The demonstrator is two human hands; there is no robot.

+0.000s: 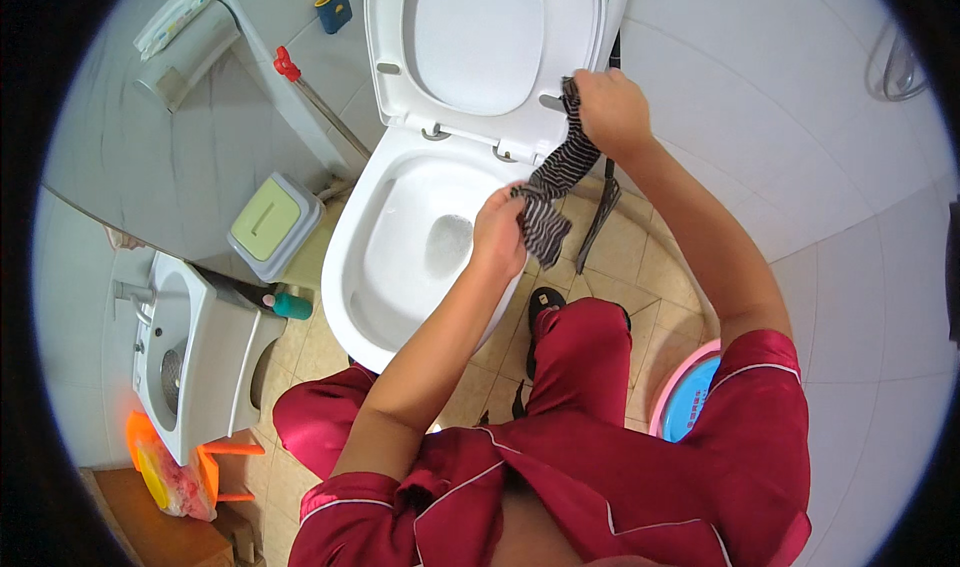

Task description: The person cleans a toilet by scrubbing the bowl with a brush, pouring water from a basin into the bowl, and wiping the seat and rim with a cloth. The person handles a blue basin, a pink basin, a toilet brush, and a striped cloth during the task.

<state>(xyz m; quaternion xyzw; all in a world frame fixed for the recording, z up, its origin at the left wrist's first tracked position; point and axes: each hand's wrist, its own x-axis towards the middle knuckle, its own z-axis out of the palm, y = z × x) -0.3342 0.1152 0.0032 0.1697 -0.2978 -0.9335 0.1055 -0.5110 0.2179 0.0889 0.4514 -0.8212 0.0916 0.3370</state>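
Note:
A black-and-white striped cloth (566, 163) is stretched slantwise between my two hands at the right side of a white toilet bowl (345, 282). My left hand (501, 229) grips its lower part over the bowl's right rim, and a loose end hangs past my fingers. Higher up, beside the raised toilet seat (384, 94), my right hand (613, 110) pinches the other end. Behind the seat stands the raised lid (476, 38). A little water (450, 244) shows in the bowl. Below my right hand a dark strap-like thing (598, 225) hangs beside the toilet.
To the left are a green-lidded bin (266, 218), a white washbasin (196, 342), a teal bottle (292, 306) and a red-topped pole (289, 64). A toilet brush holder (334, 11) is at the wall. Pink and blue basins (686, 398) lie right of my knee.

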